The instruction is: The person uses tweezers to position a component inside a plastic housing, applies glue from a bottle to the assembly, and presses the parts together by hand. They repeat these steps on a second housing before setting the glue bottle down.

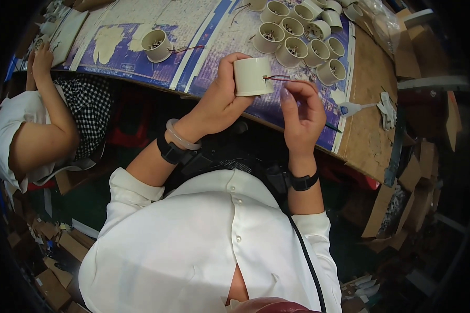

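Note:
My left hand (220,102) is wrapped round a white round plastic housing (253,82), shaped like a short cup and lying on its side just above the table's front edge. Thin dark red and black wires (278,78) come out of a small hole in its wall. The thumb and fingers of my right hand (304,116) close on those wires, to the right of the housing. The inside of the housing faces away and cannot be seen.
Several similar white housings (292,52) with small metal parts inside crowd the back right. One more housing (155,47) with wires stands further left. A white nozzle bottle (351,108) lies at the right on the cardboard-covered table (371,133). A co-worker's arm (49,112) is at far left.

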Tool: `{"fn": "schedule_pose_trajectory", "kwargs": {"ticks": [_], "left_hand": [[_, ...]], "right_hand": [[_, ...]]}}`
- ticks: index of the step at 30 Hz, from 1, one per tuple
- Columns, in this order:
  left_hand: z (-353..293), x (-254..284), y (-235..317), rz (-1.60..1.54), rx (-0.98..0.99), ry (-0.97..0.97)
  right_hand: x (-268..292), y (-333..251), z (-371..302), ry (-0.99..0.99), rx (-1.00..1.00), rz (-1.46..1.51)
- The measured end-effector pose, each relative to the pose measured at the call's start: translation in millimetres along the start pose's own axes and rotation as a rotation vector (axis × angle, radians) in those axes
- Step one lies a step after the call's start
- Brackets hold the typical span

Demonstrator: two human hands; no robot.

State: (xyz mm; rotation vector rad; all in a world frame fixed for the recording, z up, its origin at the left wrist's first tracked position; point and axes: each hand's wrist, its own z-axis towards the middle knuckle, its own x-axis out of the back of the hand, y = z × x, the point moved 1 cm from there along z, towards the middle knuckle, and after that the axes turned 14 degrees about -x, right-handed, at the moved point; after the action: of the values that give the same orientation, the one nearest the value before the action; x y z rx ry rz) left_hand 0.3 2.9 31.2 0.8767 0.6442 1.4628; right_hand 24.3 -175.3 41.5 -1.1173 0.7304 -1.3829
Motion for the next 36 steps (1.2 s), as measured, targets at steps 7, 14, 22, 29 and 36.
{"fn": "schedule_pose_trajectory", "kwargs": {"ticks": [7,14,22,29,36], "left_hand": [[0,-2,-4,0.140,-0.158,-0.014],[1,-1,-6,0.224,-0.242,-0.010],[2,-1,-10,0.252,-0.291,0.037],[-2,0,-11,0.192,-0.214,0.025],[1,1,-9,0.346,-0.376,0.011]], "right_hand": [[-3,-20,12,-0.113,-0.040,-0.040],[-5,-15,8,-0.128,-0.114,-0.008],[-9,-15,9,-0.095,-0.154,-0.012],[-4,-10,7,-0.203,-0.154,0.104],[-8,-8,1,-0.139,-0.176,0.201]]}}
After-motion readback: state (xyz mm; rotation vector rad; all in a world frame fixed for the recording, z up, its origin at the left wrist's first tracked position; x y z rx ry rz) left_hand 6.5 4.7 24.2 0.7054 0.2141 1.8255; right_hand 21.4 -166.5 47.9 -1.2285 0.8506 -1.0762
